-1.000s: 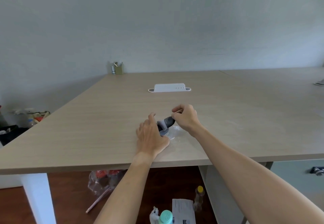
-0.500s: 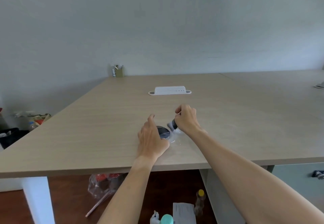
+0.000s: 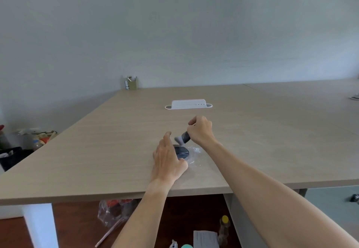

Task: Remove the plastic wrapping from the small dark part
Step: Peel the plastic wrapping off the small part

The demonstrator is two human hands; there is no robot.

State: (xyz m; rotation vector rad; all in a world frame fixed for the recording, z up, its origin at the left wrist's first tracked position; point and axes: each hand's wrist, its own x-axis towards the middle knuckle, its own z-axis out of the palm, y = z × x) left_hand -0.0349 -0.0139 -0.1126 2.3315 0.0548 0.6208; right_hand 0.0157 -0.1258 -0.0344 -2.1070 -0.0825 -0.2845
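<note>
- Fingers of the right hand (image 3: 200, 130) are curled into a closed grip around a small dark part (image 3: 184, 137), which juts out of the fist toward 8 o'clock and sits lifted off the table (image 3: 116, 141); its outer end looks pale and blurred, and whether that is wrapping cannot be told.
- Left hand (image 3: 168, 160) lies palm-down at 7 o'clock of the right, fingers loosely spread and fairly straight, pressing on the near-left edge of a dark round disc (image 3: 182, 152) and gripping nothing.
- Clear plastic wrapping (image 3: 195, 155) lies crumpled flat on the table under and at 3 o'clock of the disc, just below the lifted part.
- A white socket strip (image 3: 188, 104) lies at 12 o'clock, well apart from both hands.
</note>
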